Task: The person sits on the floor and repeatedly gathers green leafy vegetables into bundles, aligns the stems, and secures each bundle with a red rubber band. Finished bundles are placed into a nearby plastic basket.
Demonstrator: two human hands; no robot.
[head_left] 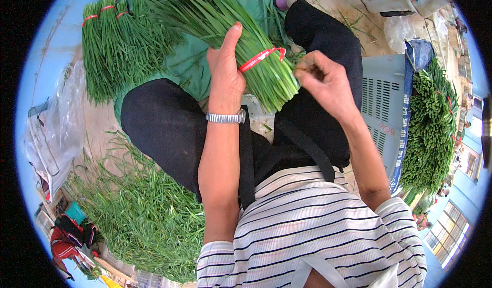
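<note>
My left hand [227,67] grips a thick bundle of garlic chives [269,76], with the thumb lying along its upper side. A red printed tape [261,58] wraps around the bundle near its pale cut ends, and its loose tip sticks up. The leaves run away from me to the upper left. At the right edge of the cut ends is my right hand [323,82], its thumb and fingertips drawn together against the stems. Whether a stem is pinched between them is hidden.
Several taped chive bundles [115,46] stand at upper left beside a green sheet [188,65]. Loose leaves [153,219] are heaped on the floor at lower left. To the right, a grey plastic crate [380,92] adjoins a blue-edged sack holding packed chives [430,130].
</note>
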